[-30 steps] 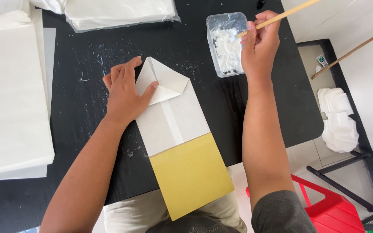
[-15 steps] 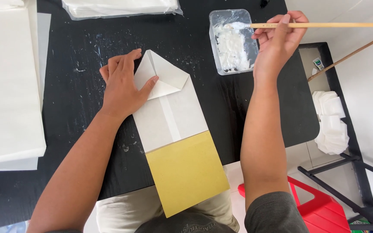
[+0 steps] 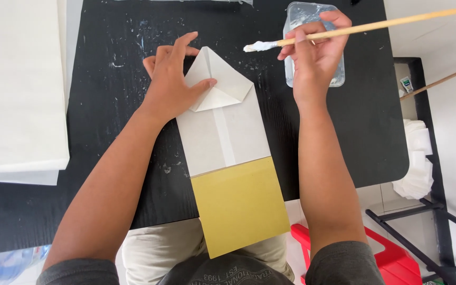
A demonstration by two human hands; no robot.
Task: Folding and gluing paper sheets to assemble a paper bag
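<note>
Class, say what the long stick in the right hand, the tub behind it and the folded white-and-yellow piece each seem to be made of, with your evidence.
Stick: likely wood or bamboo; pale tan, matt, thin and straight, white paste on its tip.
Tub: clear plastic; see-through walls, glossy.
Folded piece: paper; sharp creases, matt white upper part, yellow lower part.
</note>
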